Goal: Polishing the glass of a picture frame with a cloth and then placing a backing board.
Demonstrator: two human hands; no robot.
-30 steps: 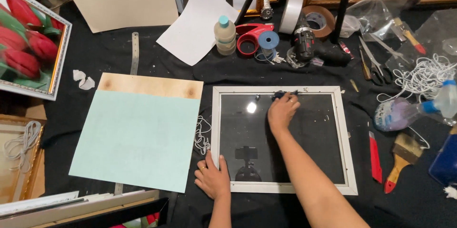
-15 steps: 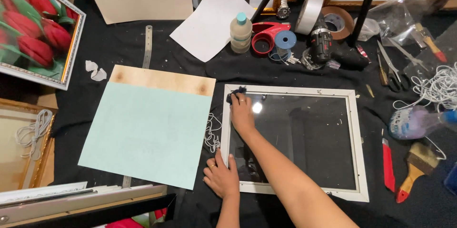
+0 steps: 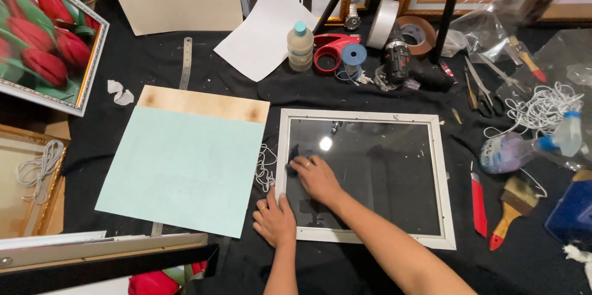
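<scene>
right hand (image 3: 316,178) grip clenched on a dark cloth (image 3: 292,154) on framed glass (image 3: 370,172); left hand (image 3: 274,221) flat, grip released.

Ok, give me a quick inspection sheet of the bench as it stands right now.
Surface: black cloth, crowded.
Job's things: white frame with glass pane lying flat; dark cloth on the glass.
Clutter: pale green board, paper sheet, bottle, tape rolls, drill, red knife, brush, spray bottle.
Grippers: right hand presses the cloth; left hand rests at the frame's corner.
Cables: white cord, another beside the frame.
Surroundings: tulip picture, gold frames.
</scene>
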